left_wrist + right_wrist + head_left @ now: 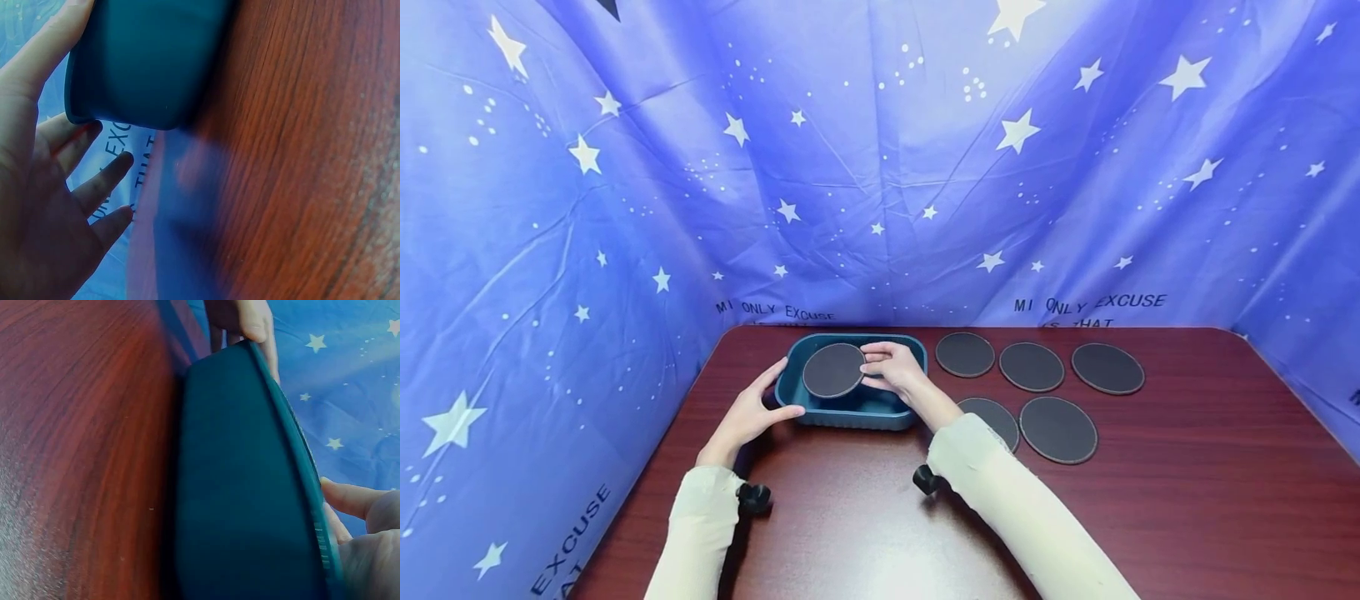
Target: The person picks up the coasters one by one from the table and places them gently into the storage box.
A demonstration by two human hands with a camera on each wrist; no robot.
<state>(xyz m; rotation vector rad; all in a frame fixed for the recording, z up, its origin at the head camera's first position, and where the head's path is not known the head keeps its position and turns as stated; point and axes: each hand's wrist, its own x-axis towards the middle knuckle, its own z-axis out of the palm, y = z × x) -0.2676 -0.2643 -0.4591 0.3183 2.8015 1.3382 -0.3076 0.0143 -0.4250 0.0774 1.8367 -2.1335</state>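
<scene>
A dark round coaster (834, 371) with a stitched edge is over the teal rectangular basin (850, 419). My right hand (895, 369) pinches that coaster by its right edge, thumb and fingertips at the rim. At the basin's left end, my left hand (747, 419) is spread around the corner, with fingertips at the left rim and the thumb at the front rim. The left wrist view shows the basin's wall (150, 62) beside the left hand (56, 206), its lower fingers extended. From the right wrist view, the coaster is mostly hidden behind the basin's long side (237, 469).
Several similar coasters lie flat right of the basin, including a back one (966, 355), a far right one (1108, 368) and a front one (1058, 429). Another coaster (992, 419) is partly covered by my right sleeve. Blue star-patterned cloth (880, 167) stands behind the dark red table (1210, 467).
</scene>
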